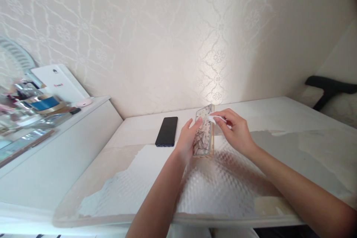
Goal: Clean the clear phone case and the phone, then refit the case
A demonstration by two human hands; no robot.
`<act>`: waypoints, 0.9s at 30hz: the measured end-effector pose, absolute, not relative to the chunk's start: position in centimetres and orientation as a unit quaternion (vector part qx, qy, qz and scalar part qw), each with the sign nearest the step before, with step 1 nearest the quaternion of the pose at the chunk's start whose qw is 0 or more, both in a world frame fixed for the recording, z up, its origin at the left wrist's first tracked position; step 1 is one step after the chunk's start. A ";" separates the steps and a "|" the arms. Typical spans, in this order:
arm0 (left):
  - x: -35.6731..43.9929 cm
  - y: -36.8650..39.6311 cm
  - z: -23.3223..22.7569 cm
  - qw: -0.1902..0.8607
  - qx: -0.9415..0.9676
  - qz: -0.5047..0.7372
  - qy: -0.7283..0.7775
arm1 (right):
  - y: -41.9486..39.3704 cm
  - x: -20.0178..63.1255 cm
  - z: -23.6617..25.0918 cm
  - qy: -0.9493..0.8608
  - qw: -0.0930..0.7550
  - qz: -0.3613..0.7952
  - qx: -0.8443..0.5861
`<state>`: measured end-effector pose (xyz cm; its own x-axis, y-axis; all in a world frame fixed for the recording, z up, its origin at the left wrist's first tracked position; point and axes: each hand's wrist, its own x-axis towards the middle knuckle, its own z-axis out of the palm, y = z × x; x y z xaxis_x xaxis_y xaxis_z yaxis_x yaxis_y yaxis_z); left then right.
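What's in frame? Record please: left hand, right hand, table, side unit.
left_hand: left hand grips the left edge of a case, patterned side showing
right_hand: right hand pinches a white scrap by the case's upper right edge
scrap_material: unclear
table: dark phone lying flat, left of the case
side_unit: left of the table; holds a white box and clutter

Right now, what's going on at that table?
A person's left hand holds a patterned, rectangular phone case with a yellowish edge, tilted up. The right hand pinches a thin white strip, perhaps tissue, at the case's upper part. A flat, black rectangular phone lies on the white table left of the case, untouched.
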<state>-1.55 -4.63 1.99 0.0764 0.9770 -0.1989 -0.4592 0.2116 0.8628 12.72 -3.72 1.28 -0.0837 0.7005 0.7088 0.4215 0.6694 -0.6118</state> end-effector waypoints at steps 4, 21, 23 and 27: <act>-2.2 -4.8 2.6 0.737 0.265 0.501 0.367 | -3.6 12.8 1.2 -0.717 0.556 0.148 -0.393; -4.0 -2.8 2.4 0.600 0.080 0.721 0.336 | -4.0 12.1 0.8 -0.762 0.491 0.195 -0.375; -4.1 -2.8 2.2 0.599 0.088 0.729 0.320 | -4.2 11.9 0.6 -0.768 0.487 0.181 -0.374; -3.9 -2.9 2.2 0.622 0.108 0.720 0.288 | -4.5 11.5 0.1 -0.780 0.477 0.165 -0.369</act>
